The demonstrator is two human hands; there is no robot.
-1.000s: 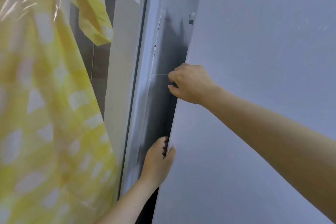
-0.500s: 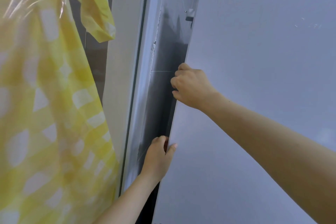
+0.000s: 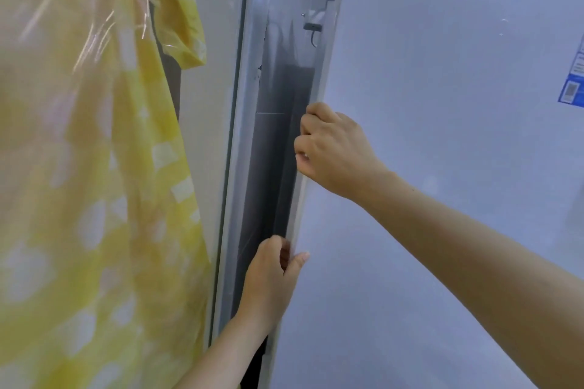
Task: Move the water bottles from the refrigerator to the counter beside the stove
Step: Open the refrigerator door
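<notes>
Interior of the refrigerator is hidden behind its white door (image 3: 442,167); the water bottles cannot be seen from this view. Whether the door has come off its seal cannot be told.

Right hand (image 3: 335,151) grips the door's left edge at mid-height, fingers curled round the edge, tips out of sight behind it. Left hand (image 3: 271,278) holds the same edge lower down, thumb lying on the door face, fingers tucked into the dark gap (image 3: 271,151).

The gap is narrow, bounded on its left by a pale upright panel (image 3: 237,136). A small fitting (image 3: 313,25) sits near the top of the gap; its kind is unclear. A blue label (image 3: 573,88) is cut off by the right frame edge.

Yellow checked garment (image 3: 94,183) under clear plastic hangs just left of the panel, blurred, and fills the room on that side.
</notes>
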